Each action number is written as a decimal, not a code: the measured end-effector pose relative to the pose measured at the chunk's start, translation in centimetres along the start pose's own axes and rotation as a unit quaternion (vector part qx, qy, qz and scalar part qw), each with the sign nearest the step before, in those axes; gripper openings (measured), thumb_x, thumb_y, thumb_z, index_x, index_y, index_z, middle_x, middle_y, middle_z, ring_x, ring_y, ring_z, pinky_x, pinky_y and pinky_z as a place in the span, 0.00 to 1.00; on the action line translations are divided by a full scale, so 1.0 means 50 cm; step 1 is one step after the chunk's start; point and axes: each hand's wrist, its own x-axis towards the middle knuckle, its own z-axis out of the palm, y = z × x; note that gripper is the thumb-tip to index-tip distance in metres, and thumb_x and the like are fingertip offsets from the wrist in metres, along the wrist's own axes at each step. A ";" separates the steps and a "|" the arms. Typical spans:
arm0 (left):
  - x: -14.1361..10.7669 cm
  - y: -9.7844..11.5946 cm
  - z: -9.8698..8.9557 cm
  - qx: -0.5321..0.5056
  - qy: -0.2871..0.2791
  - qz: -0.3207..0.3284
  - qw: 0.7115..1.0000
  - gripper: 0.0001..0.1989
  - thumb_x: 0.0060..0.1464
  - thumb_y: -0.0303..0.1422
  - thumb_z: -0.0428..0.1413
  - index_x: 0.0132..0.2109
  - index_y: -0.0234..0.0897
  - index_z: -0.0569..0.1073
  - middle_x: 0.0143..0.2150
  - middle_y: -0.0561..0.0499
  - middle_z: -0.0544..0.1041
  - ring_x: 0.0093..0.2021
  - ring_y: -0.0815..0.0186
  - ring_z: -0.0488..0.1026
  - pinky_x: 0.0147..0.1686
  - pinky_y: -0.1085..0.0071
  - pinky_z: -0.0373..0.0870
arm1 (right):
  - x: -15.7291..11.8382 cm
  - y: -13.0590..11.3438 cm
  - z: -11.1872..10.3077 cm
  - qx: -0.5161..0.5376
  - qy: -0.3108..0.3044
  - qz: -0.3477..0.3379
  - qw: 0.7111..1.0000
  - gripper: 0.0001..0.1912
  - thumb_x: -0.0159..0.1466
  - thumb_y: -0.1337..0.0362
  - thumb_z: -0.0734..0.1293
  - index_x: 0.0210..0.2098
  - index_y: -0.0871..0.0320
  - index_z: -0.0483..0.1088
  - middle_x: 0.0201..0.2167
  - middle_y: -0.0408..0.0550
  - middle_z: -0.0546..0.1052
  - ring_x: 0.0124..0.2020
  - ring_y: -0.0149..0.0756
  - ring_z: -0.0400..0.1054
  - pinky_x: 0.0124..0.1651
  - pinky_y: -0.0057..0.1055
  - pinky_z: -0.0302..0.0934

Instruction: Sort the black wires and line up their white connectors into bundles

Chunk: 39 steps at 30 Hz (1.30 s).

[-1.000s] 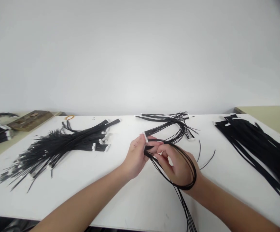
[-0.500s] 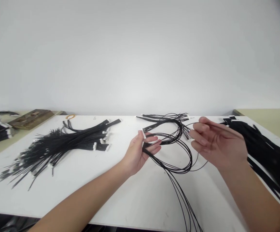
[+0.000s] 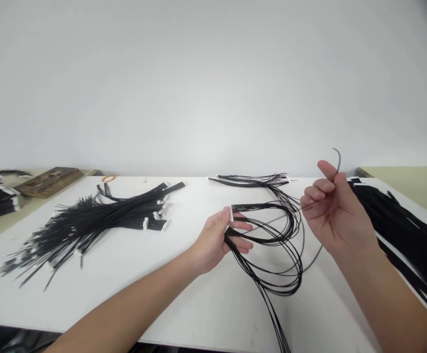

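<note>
My left hand (image 3: pixel 219 240) is closed on a wire harness, with the white connector (image 3: pixel 231 213) between thumb and fingers. From it, thin black wires (image 3: pixel 290 220) loop out to the right, and some hang down past the table's front edge. Raised at the right, my right hand (image 3: pixel 326 211) pinches a single black wire (image 3: pixel 338 159) between thumb and forefinger. The wire's curved free end sticks up above the fingertips. Where its lower part runs behind the hand is hidden.
A heap of black harnesses with white connectors (image 3: pixel 103 215) lies on the left of the white table (image 3: pixel 125 299). Another bundle (image 3: pixel 221 181) rests at the back, and dark cables (image 3: pixel 412 235) cover the right side. A worn block (image 3: pixel 49 182) and orange ring (image 3: pixel 108 178) are at the back left.
My right hand has risen and turned, and a wire end now shows above its fingertips. My left hand has shifted slightly right and down with the connector, and the loops hang lower.
</note>
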 end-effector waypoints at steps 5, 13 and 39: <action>0.001 0.003 -0.002 0.029 -0.006 0.001 1.000 0.22 0.55 0.49 0.48 0.40 0.32 0.69 0.32 0.49 0.76 0.16 0.66 0.72 0.19 0.70 0.69 | -0.012 -0.011 0.003 -0.055 -0.076 -0.011 0.996 0.08 0.57 0.63 0.67 0.37 0.52 0.74 0.18 0.37 0.50 0.17 0.23 0.47 0.18 0.23 0.50; 0.003 0.005 -0.006 0.020 0.012 0.011 1.000 0.23 0.53 0.51 0.49 0.41 0.33 0.68 0.31 0.51 0.75 0.14 0.68 0.70 0.17 0.71 0.67 | -0.030 0.030 0.003 -0.216 -0.077 -0.077 0.970 0.02 0.54 0.65 0.71 0.27 0.54 0.73 0.14 0.36 0.53 0.16 0.23 0.45 0.16 0.23 0.44; 0.002 0.009 -0.005 0.016 0.011 0.015 1.000 0.23 0.52 0.51 0.51 0.39 0.33 0.71 0.28 0.53 0.74 0.12 0.70 0.68 0.16 0.72 0.65 | -0.051 0.054 0.010 -0.483 -0.191 -0.289 0.804 0.01 0.56 0.69 0.69 0.28 0.57 0.73 0.16 0.38 0.59 0.18 0.24 0.48 0.20 0.26 0.47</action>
